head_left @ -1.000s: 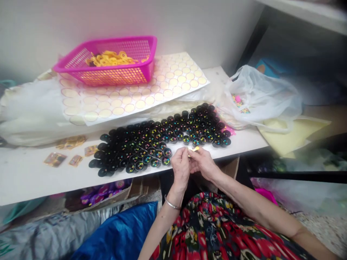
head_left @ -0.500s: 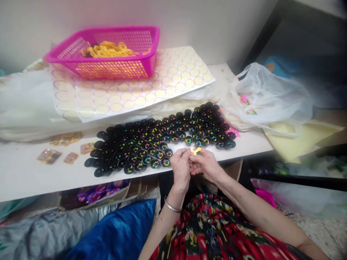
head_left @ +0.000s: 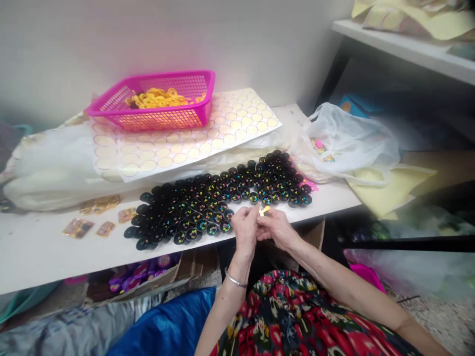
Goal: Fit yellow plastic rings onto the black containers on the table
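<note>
Both hands meet at the front edge of the table, around a small yellow plastic piece (head_left: 264,210) with a narrow stem. My left hand (head_left: 245,228) is closed, its thumb and fingers pinching the piece from the left. From the other side, my right hand (head_left: 277,228) also pinches it, fingers curled. The fingers hide much of the piece. Just beyond them stand many small round black cups (head_left: 202,225), packed close together, with bright coloured bits inside.
A pink basket (head_left: 156,121) of yellow plastic pieces (head_left: 159,98) rests on a sheet of round stickers (head_left: 200,148). Small flat packets (head_left: 78,227) lie at left. At right is a white plastic bag (head_left: 352,143). Below the table, a carton (head_left: 174,277) holds purple items.
The camera view has tilted up, so the table things sit lower and a shelf shows at upper right. Both hands stay on the yellow piece, which is turned slightly.
</note>
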`<action>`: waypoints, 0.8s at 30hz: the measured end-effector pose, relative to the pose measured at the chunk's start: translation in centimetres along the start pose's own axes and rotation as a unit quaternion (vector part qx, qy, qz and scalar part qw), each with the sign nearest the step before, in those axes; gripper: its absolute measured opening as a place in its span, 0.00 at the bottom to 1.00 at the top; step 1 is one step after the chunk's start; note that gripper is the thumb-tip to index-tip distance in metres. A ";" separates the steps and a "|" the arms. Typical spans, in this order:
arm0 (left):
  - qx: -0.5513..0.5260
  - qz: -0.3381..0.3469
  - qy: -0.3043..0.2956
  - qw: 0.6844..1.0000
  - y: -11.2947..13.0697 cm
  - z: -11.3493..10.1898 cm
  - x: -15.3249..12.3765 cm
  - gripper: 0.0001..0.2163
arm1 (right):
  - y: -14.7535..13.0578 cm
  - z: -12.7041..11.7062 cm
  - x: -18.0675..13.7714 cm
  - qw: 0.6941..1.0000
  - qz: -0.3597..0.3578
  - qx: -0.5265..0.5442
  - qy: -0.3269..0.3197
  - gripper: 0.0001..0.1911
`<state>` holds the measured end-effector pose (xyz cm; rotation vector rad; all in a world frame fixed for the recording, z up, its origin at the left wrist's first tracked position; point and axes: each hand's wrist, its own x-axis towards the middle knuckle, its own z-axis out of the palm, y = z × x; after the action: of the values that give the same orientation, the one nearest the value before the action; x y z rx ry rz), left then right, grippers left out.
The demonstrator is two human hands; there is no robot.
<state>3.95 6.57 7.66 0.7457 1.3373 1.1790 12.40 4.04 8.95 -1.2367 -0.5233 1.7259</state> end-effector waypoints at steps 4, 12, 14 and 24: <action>-0.026 -0.011 -0.003 1.000 0.1 0.3 0.3 0.14 | 0.2 -0.4 0.5 1.000 -0.004 0.005 0.003 0.18; -0.058 0.032 -0.018 0.998 -0.1 0.4 -0.3 0.17 | 0.3 -0.9 0.6 0.999 -0.038 -0.002 -0.030 0.20; -0.078 0.036 -0.051 0.995 0.1 0.0 -0.9 0.14 | 0.2 -1.0 0.0 0.998 -0.051 -0.014 -0.028 0.20; -0.008 0.054 -0.289 0.956 1.9 -2.9 -3.1 0.22 | -0.1 -1.7 -5.0 0.992 -0.122 -0.039 -0.012 0.20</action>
<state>1.23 3.68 10.02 1.0640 0.8050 0.9494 14.35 -0.43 10.87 -1.1549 -0.7312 1.5287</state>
